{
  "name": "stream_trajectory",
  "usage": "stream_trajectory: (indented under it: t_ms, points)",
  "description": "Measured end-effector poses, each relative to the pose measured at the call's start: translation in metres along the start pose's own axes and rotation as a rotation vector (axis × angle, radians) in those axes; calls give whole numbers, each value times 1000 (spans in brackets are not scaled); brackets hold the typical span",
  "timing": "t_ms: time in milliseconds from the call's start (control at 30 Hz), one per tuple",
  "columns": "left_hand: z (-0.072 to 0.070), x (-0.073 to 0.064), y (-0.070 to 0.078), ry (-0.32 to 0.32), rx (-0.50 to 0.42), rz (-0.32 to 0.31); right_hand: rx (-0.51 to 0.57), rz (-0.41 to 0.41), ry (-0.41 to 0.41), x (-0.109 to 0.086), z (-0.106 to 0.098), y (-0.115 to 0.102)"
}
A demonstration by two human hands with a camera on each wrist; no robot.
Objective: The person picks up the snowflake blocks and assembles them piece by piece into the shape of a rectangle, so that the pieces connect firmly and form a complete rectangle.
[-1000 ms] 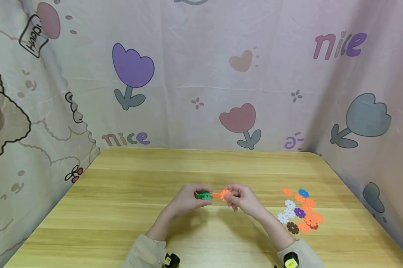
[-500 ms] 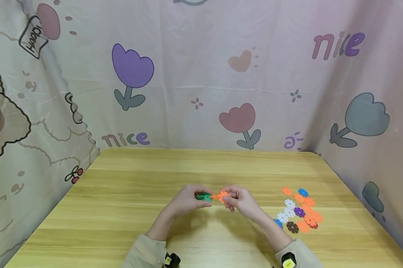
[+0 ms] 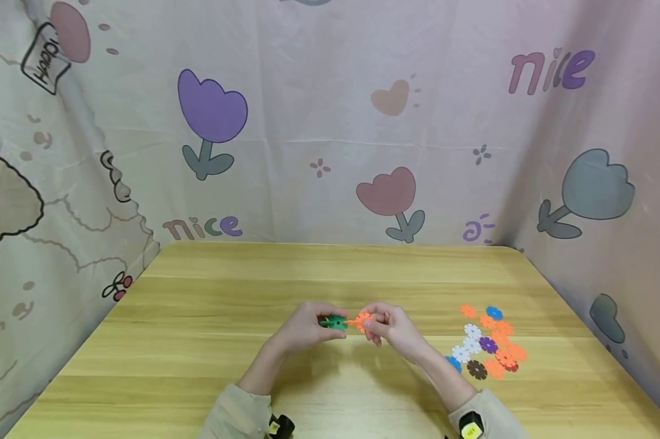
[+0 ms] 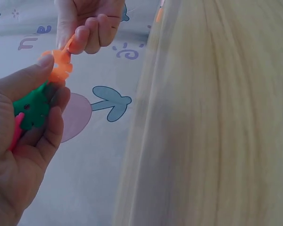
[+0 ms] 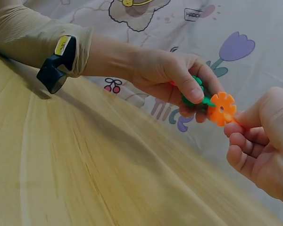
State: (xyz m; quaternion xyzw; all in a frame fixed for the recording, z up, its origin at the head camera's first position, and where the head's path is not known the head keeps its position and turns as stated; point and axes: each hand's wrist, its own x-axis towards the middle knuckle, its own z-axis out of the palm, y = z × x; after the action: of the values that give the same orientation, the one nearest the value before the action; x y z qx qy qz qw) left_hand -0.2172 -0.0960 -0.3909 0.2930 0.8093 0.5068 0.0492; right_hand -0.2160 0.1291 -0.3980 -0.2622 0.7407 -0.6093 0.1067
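Note:
Over the middle of the table, my left hand (image 3: 304, 329) grips a green snowflake disc (image 4: 34, 110), a notched plastic building piece. A bit of pink plastic (image 4: 17, 132) shows deeper in that palm. Joined to the green piece is an orange snowflake disc (image 5: 218, 113), its notched face and centre hole visible in the right wrist view. My right hand (image 3: 398, 329) pinches a second orange snowflake disc (image 3: 361, 322) between thumb and fingers, at the right end of this short chain. In the left wrist view, fingertips partly cover that end piece.
Loose snowflake discs lie to the right on the wooden table (image 3: 225, 305): several orange (image 3: 495, 367), several white (image 3: 462, 353), a purple one (image 3: 488, 344), a dark brown one (image 3: 477, 369) and blue ones (image 3: 494, 313). Printed cloth (image 3: 297, 201) hangs behind the table.
My right hand has shifted slightly left, and the orange end disc has turned a little with it. A blue disc has come into sight beside the right forearm. The left hand stays nearly still.

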Motion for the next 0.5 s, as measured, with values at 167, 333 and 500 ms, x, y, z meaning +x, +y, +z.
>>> stream_trajectory:
  t_ms: [167,333,500]
  points:
    - [-1,1,-2,0,55,17,-4,23,23,1,-1,-2]
    - [-5,1,-6,-74,42,-26,33,63,35,4,-2,-1]
    - [-7,2,-8,-181,-43,-76,37,83,24,4,0,3]
